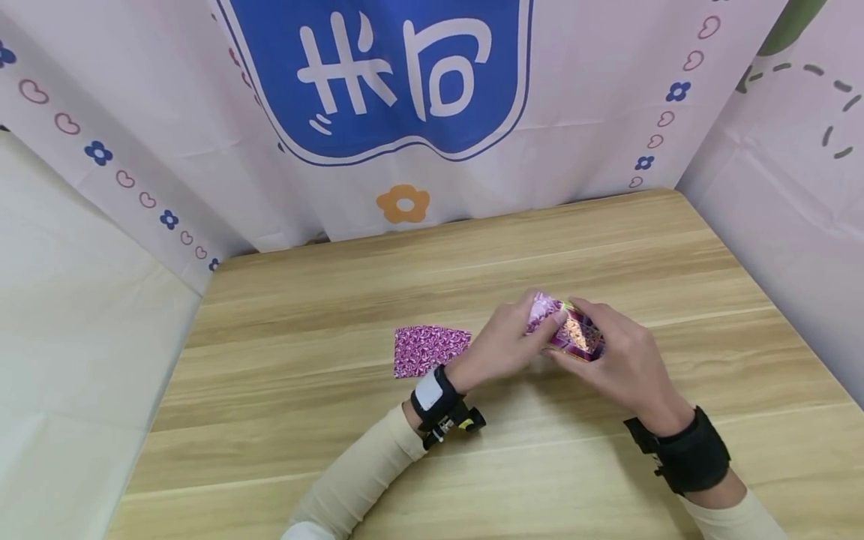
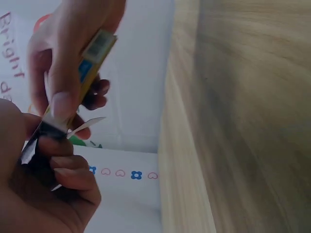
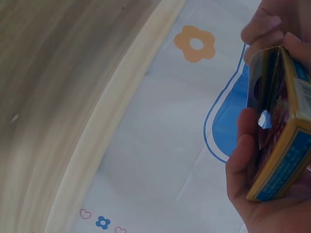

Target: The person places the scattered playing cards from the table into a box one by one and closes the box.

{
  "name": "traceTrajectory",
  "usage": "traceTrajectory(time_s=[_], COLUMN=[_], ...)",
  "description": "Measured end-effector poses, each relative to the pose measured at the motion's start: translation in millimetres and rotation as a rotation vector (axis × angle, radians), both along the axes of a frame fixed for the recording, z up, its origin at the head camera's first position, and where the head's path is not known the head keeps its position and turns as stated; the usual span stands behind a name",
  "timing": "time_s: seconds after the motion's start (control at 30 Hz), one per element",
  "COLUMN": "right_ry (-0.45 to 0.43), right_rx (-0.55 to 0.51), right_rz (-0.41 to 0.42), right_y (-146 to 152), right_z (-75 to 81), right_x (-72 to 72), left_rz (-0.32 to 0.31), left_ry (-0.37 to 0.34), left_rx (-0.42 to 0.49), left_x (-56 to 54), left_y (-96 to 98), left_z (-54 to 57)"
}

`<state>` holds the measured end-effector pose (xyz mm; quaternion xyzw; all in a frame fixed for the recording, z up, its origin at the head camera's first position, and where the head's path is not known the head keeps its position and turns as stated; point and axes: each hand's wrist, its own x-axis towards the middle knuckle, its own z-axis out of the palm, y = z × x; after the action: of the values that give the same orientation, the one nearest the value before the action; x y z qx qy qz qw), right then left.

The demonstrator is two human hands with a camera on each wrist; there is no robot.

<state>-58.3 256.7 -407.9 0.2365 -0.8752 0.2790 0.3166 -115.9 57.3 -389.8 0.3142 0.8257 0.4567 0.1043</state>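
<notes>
My right hand (image 1: 631, 356) grips a small cardboard box (image 1: 577, 334) with a shiny purple and gold face. Blue and yellow sides and a barcode show on this box (image 3: 282, 165) in the right wrist view. At the box's left end, my left hand (image 1: 502, 341) pinches a purple-and-white patterned piece (image 1: 540, 309), thumb on top. Thin pale flaps (image 2: 87, 125) stick out between the two hands in the left wrist view. Left of the hands, a flat purple-and-white patterned piece (image 1: 428, 349) lies on the table.
The wood-grain table (image 1: 304, 300) meets a printed curtain (image 1: 472, 184) along its back edge. More hanging cloth borders the left and right sides. Both wrists carry black straps (image 1: 691, 454) with small cameras.
</notes>
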Motion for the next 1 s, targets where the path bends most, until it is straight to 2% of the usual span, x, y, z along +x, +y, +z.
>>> traceTrajectory(time_s=[0.13,0.3,0.37,0.5,0.57,0.63,0.77,0.83,0.9,1.0], right_ry=[0.004,0.004,0.000,-0.002,0.001,0.009,0.012,0.004,-0.004,-0.006], right_rx=[0.016,0.029,0.024,0.013,0.010,0.011,0.012,0.014,0.016,0.023], right_rz=[-0.008,-0.040,-0.050,-0.042,-0.027,-0.018,-0.018,-0.017,-0.010,-0.007], right_y=[2.0,5.4,6.3,5.5,3.1,0.7,-2.2,-2.6,-2.4,-1.2], right_z=[1.1,2.3,2.4,3.0,2.4,1.8,0.5,-0.2,-0.7,-0.4], right_x=[-1.5,-2.3,-1.6,-0.3,0.0,-0.4,-1.1,-0.9,-0.3,-0.2], left_rz=[-0.003,0.039,0.061,0.100,0.101,0.101,0.099,0.090,0.055,-0.051], left_ry=[0.040,0.040,-0.018,-0.239,-0.332,-0.383,-0.430,-0.428,-0.401,-0.291], left_rx=[-0.068,0.053,0.102,0.184,0.221,0.241,0.249,0.221,0.163,0.013], left_x=[4.9,4.0,1.0,-6.5,-9.4,-11.2,-13.1,-13.9,-15.4,-21.3], left_y=[3.8,-0.4,-4.5,-12.4,-14.3,-14.2,-12.5,-14.0,-17.9,-26.2], left_z=[-0.6,6.1,9.5,12.1,9.1,5.4,-0.5,-0.2,2.3,7.9])
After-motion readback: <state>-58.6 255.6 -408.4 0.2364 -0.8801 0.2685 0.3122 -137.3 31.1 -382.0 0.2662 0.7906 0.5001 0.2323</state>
